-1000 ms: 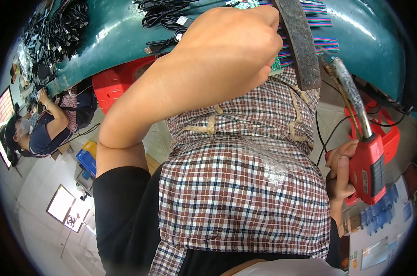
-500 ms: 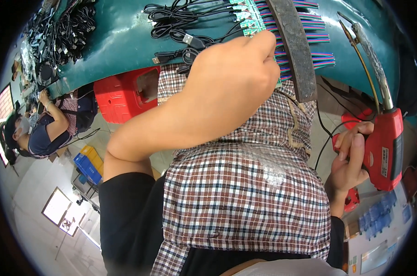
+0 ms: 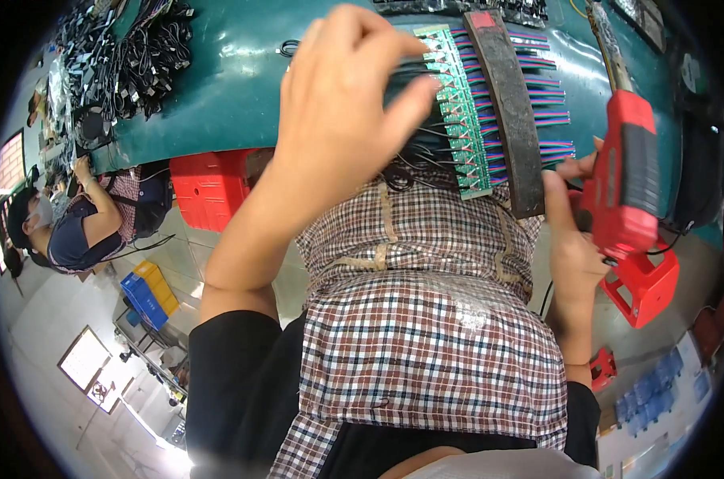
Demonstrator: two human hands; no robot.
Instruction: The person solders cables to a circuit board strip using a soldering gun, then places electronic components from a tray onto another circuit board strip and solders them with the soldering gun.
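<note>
A strip of green circuit boards [image 3: 464,132] lies along the table's near edge, with thin coloured wires [image 3: 553,118] coming out on its right. Across those wires rests a dark, worn bar [image 3: 507,112]. My left hand [image 3: 342,100] is over the left side of the strip, thumb and index finger apart, and nothing shows between them. Behind and below it, black cables [image 3: 426,148] run to the boards, partly hidden by the hand. My right hand [image 3: 573,247] grips a red and black soldering gun [image 3: 627,176], whose metal barrel points to the far side.
Bundles of black USB cables [image 3: 158,68] heap at the far left of the green table [image 3: 226,96]. Below its edge stands a red plastic stool [image 3: 206,191]; another red stool [image 3: 645,279] is at the right. A masked co-worker [image 3: 82,215] sits at the left.
My left hand has moved left and away from the boards, its thumb and index finger parting, so more of the strip shows. The soldering gun has come up and left, nearer the bar.
</note>
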